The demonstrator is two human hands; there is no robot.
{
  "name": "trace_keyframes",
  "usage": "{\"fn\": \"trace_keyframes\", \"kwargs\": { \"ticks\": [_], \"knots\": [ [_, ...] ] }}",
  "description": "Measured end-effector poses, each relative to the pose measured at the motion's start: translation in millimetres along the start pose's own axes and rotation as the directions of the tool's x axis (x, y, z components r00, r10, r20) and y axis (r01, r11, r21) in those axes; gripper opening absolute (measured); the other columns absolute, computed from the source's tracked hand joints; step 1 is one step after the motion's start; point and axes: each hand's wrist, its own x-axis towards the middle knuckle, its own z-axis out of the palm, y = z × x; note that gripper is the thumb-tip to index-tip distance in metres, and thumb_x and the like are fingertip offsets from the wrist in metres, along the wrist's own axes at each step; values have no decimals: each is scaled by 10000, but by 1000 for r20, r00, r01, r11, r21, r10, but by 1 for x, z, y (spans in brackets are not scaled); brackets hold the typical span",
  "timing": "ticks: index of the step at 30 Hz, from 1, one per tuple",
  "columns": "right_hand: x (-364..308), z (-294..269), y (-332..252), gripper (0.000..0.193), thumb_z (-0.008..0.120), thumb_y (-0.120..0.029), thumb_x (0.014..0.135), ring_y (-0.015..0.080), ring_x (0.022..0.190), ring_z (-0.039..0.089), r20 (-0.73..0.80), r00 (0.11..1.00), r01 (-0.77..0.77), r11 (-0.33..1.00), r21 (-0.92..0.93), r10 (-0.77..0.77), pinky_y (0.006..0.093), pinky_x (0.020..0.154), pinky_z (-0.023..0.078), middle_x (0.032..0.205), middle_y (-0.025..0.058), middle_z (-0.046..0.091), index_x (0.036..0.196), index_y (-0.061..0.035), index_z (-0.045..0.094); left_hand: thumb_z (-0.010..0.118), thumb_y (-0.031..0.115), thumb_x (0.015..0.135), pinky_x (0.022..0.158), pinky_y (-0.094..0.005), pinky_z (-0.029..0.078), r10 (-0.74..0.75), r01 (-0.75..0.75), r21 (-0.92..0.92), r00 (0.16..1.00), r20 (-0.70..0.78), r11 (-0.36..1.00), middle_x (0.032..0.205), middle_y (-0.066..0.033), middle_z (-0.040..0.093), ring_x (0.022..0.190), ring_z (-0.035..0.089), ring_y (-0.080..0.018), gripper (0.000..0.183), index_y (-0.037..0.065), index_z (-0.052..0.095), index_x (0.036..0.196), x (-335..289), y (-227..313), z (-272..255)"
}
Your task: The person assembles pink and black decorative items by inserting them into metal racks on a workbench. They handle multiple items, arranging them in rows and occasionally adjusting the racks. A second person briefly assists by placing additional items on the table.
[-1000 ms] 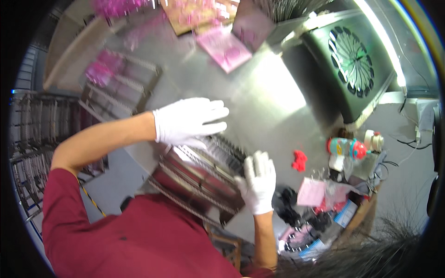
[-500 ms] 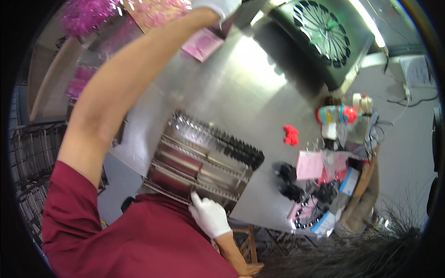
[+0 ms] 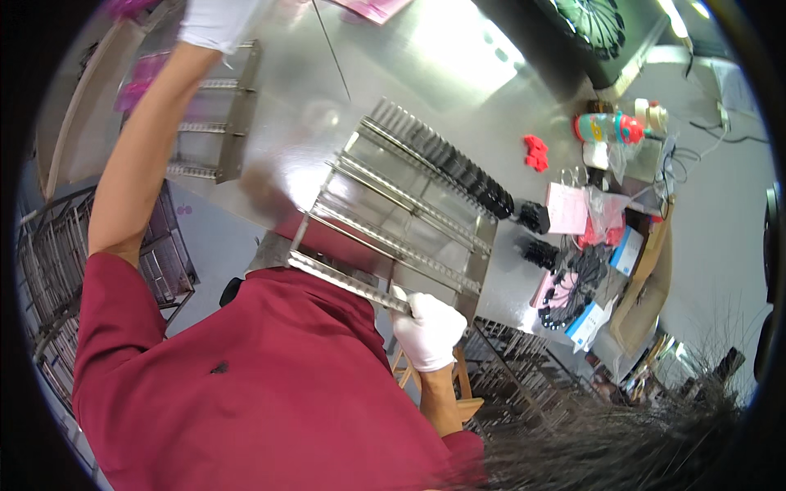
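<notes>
My right hand (image 3: 430,329), in a white glove, is closed on the near bar of a metal rack (image 3: 356,284) close to its right end. Several parallel toothed bars run across this rack, which lies slanted in front of my maroon shirt. Along its far bar stands a row of small black pieces (image 3: 458,168). My left hand (image 3: 221,23), also white-gloved, reaches out at the upper left. The top edge of the picture cuts off its fingers. Below that hand, partly behind my forearm, is a second metal rack (image 3: 236,127).
Right of the rack lie a small red piece (image 3: 535,153), black bristly bundles (image 3: 534,218), a pink card (image 3: 566,208) and blue-white packets (image 3: 626,250). A teal-and-red bottle (image 3: 604,128) stands behind them. A black fan housing (image 3: 565,49) is at the upper right; wire racks (image 3: 74,270) stand at the lower left.
My left hand has swung left, away from the pink sheet at the far side. My right hand went from a pointing finger to a grip on the rack's near bar. The whole view has shifted.
</notes>
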Motion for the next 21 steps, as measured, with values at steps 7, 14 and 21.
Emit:
{"fn": "trace_keyframes", "kwargs": {
  "ticks": [7,14,21],
  "knots": [
    [-47,23,23,412,871,-151,811,295,447,485,-130,991,57,988,141,-39,391,460,392,541,73,487,602,-155,516,435,222,1150,660,-384,600,-570,741,-531,664,485,412,896,-101,613,756,660,-232,160,86,503,1100,-55,-70,6],
    [-61,36,36,435,874,-143,787,320,447,477,-148,987,83,984,159,-59,410,456,386,528,101,478,565,-143,500,415,234,1148,556,-420,591,-624,868,-479,447,641,131,870,-113,614,687,653,-250,147,124,492,1088,-40,-56,-7],
    [-62,39,41,462,888,-139,795,306,430,449,-168,982,112,984,140,-88,399,443,364,522,101,448,560,-137,490,427,174,1127,673,-389,573,-629,764,-561,613,478,318,898,-93,595,778,629,-218,150,80,531,1077,-60,-84,7]
  ]
}}
